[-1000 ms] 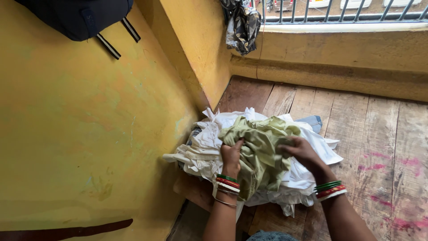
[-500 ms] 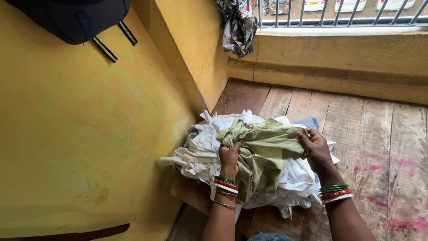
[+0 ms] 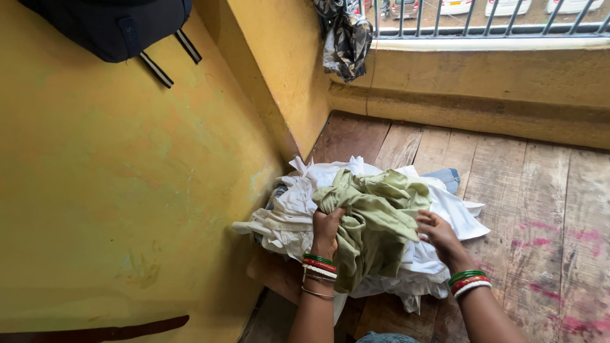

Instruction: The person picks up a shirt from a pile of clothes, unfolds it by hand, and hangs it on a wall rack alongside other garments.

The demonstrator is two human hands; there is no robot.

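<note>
White clothes (image 3: 298,209) underlie the green garment (image 3: 372,216); yellow wall (image 3: 127,190) adjacent.

Hands: 2, left hand (image 3: 327,230), right hand (image 3: 440,236) | olive-green garment (image 3: 372,216): 1 | pile of white clothes (image 3: 298,209): 1 | dark backpack (image 3: 114,25): 1 | patterned hanging cloth (image 3: 346,38): 1

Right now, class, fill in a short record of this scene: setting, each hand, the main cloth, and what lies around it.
Setting: wooden plank floor beside a yellow wall
Left hand: shut on the olive-green garment, gripping its left edge
Right hand: fingers spread, touching the garment's right side
Under the garment: pile of white clothes
Behind the pile: blue cloth peeking out
Wrists: red, green and white bangles
Above: dark bag hanging on the wall; patterned cloth on the railing
</note>
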